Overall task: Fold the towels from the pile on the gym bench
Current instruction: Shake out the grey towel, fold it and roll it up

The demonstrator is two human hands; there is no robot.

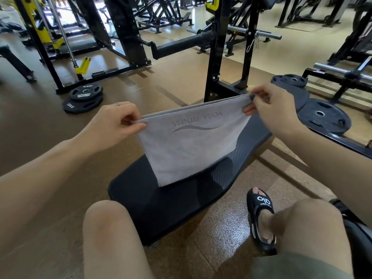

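Note:
A light grey towel point(187, 146) with "YOGA FITNESS" printed upside down hangs doubled over in front of me, its lower edge just above the black gym bench point(157, 206). My left hand point(112, 123) pinches the towel's upper left corner. At the upper right corner, my right hand point(271, 109) pinches the stacked edges between thumb and fingers. The top edge is stretched taut between both hands. No pile of towels shows in this view.
My bare knees straddle the bench, with a black sandal point(261, 220) on the floor at right. Black weight plates point(83, 97) lie on the floor at left, more plates point(322, 115) at right. A black rack upright point(217, 57) stands beyond the bench.

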